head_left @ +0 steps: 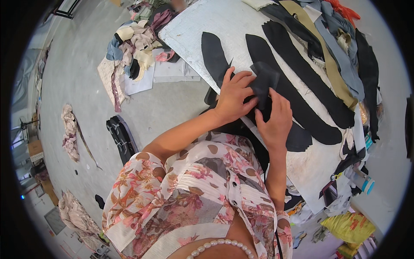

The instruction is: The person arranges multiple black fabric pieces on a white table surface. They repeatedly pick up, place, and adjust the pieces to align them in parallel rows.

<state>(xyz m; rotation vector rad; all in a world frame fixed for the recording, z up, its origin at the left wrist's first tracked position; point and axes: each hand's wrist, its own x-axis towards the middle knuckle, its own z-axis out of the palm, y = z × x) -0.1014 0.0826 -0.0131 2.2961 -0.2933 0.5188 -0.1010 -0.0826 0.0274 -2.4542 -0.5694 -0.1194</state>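
Both of my hands are at the near edge of a white worktable [187,26], working on a dark piece of fabric [266,80]. My left hand [236,94] has its thumb and fingers bent on the fabric's left side, with the index finger raised. On the right side, my right hand [276,118] pinches the edge between thumb and fingers. Part of the cloth is hidden beneath the hands. Around it lie long black fabric strips: one with a rounded end [213,52] at the left, another [297,101] running under the hands, and a frayed-edged one [308,71] farther right.
Along the table's right side lie heaped olive, blue-grey and black cloths [334,64]. Fabric scraps [138,41] are piled at the far left. A black bundle [121,137] is on the floor at my left. A phone [330,193] and a yellow bag [349,226] are at the lower right.
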